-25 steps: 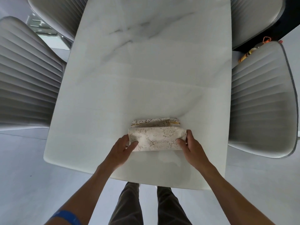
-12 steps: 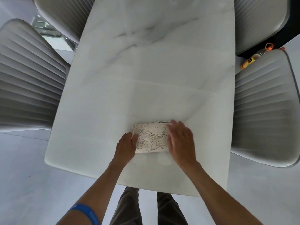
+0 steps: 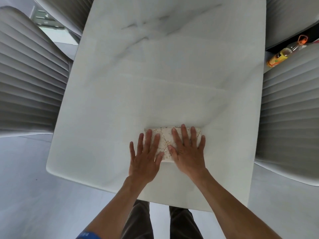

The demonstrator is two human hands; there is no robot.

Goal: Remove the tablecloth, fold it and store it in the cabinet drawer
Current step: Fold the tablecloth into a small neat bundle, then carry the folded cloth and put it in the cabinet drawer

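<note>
Both sets of fingers (image 3: 185, 135) lie spread and flat, palms down, pinching nothing: they press on top of the folded tablecloth (image 3: 164, 143), which sits directly beneath them on the marble table (image 3: 155, 75), close to the near edge where the person stands. The left hand (image 3: 146, 156) covers the bundle's left end, its little finger spilling off onto bare stone; the right hand (image 3: 187, 150) covers the right half, with its fingertips reaching the far edge. The cloth is a compact lace-patterned rectangle whose long axis runs left to right across the person's front, so each hand holds down one end and neither is clearly nearer. The folding looks finished or nearly so, and this reads as a last flattening. To carry it off, the fingers would likely need to slide outward to the short ends and curl under. No cabinet drawer is in view. Ribbed chairs (image 3: 29, 87) flank the table, and a bottle (image 3: 280, 56) lies far right
</note>
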